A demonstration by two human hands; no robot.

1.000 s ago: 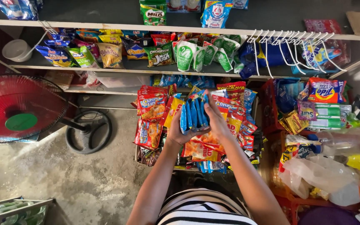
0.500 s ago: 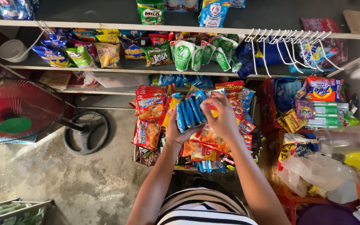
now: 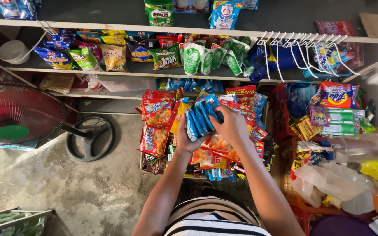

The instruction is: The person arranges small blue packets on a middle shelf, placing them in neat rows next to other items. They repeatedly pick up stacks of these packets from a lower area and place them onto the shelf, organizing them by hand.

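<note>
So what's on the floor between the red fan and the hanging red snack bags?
In the head view, only the fan's round black base sits on the concrete floor between them.

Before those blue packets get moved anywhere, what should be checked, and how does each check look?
1. Left hand under the stack of blue packets: ok, its palm props the packets from the left side.
2. Right hand on the stack: ok, its fingers lie over the right end of the packets.
3. Packets together: ok, they sit side by side in one fanned row, none seen slipping.
4. What lies below: not ok, red snack bags and orange snack bags crowd right beneath the hands.
5. How many packets are held: cannot tell, the hands hide part of the stack.
</note>
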